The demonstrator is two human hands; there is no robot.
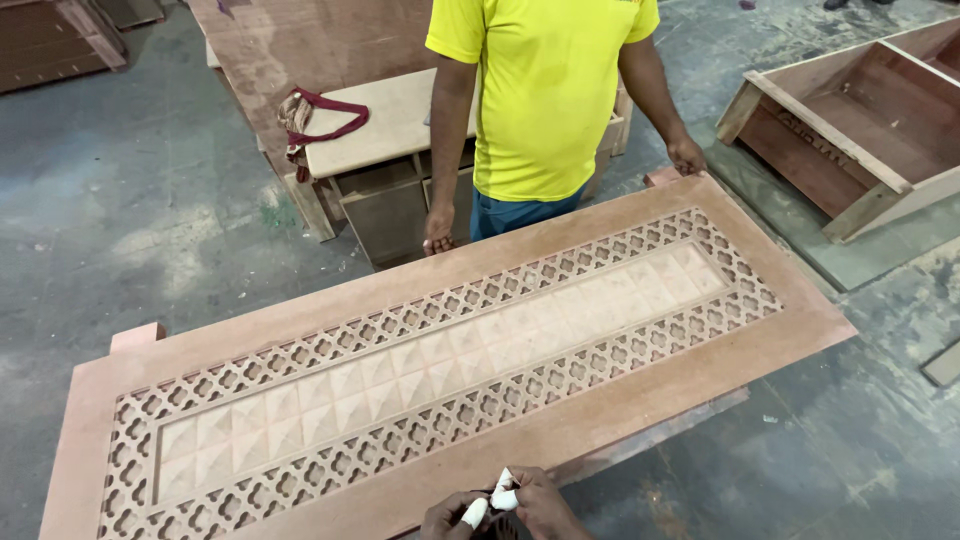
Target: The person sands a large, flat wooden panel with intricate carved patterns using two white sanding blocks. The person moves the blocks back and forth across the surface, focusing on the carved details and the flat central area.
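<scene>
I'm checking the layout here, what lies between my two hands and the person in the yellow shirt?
In the head view, the long carved wooden panel spans that stretch, between your hands and the yellow-shirted person.

The carved panel (450,370) lies between both hands (505,510) and a co-worker (545,110) behind it.

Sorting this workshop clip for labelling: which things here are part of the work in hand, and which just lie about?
In hand:
carved door panel
left hand and right hand, both with taped fingertips
co-worker's hands at the far edge

Lying about:
small table with red-strapped bag
open wooden frame
</scene>
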